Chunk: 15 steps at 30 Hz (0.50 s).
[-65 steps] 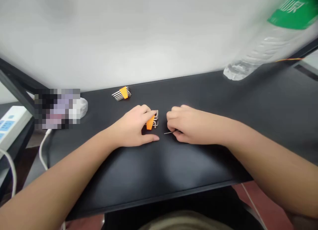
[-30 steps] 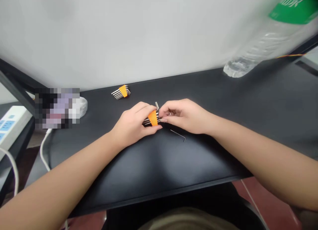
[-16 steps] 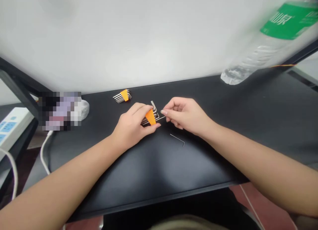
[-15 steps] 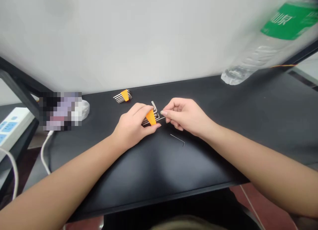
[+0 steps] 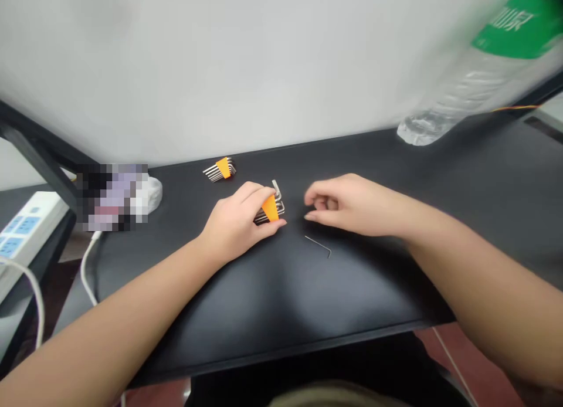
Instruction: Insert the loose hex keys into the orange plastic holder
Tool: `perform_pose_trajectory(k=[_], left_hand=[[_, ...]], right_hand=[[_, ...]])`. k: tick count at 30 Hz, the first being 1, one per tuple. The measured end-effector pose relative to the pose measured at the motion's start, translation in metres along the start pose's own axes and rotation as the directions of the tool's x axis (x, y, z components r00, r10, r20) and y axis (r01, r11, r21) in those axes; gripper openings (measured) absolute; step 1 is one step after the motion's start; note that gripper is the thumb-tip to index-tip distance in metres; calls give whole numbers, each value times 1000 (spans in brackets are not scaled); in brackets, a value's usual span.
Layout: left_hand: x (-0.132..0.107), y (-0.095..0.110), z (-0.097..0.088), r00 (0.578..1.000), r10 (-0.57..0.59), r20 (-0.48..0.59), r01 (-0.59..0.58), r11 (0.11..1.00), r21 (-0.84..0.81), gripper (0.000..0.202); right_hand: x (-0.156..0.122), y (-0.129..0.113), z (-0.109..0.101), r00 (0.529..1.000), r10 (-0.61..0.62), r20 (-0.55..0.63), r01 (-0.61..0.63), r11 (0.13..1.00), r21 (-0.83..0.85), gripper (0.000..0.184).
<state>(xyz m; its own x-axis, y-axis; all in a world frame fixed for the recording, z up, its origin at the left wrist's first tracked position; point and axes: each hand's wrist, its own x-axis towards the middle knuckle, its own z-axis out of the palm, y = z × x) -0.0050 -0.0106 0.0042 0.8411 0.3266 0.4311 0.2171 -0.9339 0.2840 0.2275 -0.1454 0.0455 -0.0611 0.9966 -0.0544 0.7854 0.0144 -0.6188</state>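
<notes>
My left hand (image 5: pixel 237 222) is closed around an orange hex key holder (image 5: pixel 269 208) with several silver keys in it, resting on the black table (image 5: pixel 396 178). My right hand (image 5: pixel 347 206) hovers just to the right of the holder, a small gap apart from it. Its fingers are curled into a pinch, and I cannot make out whether anything is in them. One thin loose hex key (image 5: pixel 318 245) lies on the table below my right hand.
A second orange hex key set (image 5: pixel 221 169) lies near the back edge by the white wall. A clear water bottle (image 5: pixel 461 84) with a green label stands at the back right. A power strip (image 5: pixel 21 231) and white cable (image 5: pixel 88 266) sit at left.
My right hand set a thin key on the table, then pinched at a key in the holder. It has now drawn away to the right. My left hand kept hold of the holder.
</notes>
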Motion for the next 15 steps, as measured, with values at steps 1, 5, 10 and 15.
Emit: perform_pose_trajectory(k=[1,5,10,15], left_hand=[[0,-1,0,1000,-1,16,1,1000,-6,50],[1,-2,2,999,-12,38,13,1000,-18,48],[-1,-4,3,999,7,39,-7,1000,-12,49],[-1,-4,2,1000,18,5,-18,1000,-19,49]], right_hand=[[-5,1,-5,996,-25,84,34,994,-106,23],[-20,-7,1,972,-38,234,117,934,-338,14],[-18,-24,22,976,-77,202,163,876,-454,11],[-6,-24,23,988,-142,52,151,946,-287,10]])
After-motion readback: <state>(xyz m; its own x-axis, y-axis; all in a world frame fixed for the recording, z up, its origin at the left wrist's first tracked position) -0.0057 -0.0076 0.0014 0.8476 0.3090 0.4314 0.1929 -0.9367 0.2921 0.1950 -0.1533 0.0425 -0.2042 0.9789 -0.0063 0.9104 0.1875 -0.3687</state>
